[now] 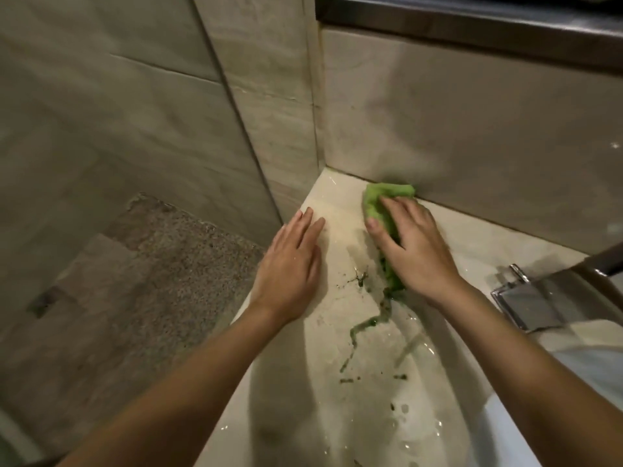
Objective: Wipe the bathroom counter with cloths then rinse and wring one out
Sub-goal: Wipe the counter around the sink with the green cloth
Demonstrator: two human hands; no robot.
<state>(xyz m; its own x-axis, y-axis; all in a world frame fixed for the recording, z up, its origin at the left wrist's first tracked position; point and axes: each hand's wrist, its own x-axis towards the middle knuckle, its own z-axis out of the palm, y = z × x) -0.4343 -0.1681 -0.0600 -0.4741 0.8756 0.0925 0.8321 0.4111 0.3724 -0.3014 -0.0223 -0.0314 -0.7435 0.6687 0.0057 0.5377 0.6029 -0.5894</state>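
Head view, looking down at the corner of a pale stone worktop [472, 241] in a bathroom. The green cloth [382, 200] lies crumpled on the worktop near its back left corner, its far edge touching the foot of the tiled back wall [472, 129]. The right hand [416, 246] rests on top of the cloth and presses it down; its grip is wide, the fingers spread and laid nearly flat over the fabric with the thumb alongside, not curled round it. A darker, wet tail of the cloth shows below the heel of this hand. The left hand [291, 261] lies palm down on the left edge of the worktop, well apart from the cloth; its grip is wide too, fingers straight and together, holding nothing. Between the two forearms a dark green streak [362, 326] of liquid runs from under the cloth toward the viewer, with small dark specks [401, 377] and water drops near it. A chrome faucet [526, 299] stands at the right edge, blurred. To the left, beyond the worktop edge, is a pebbled shower floor [175, 264]; a dark ledge [472, 25] crosses the top right
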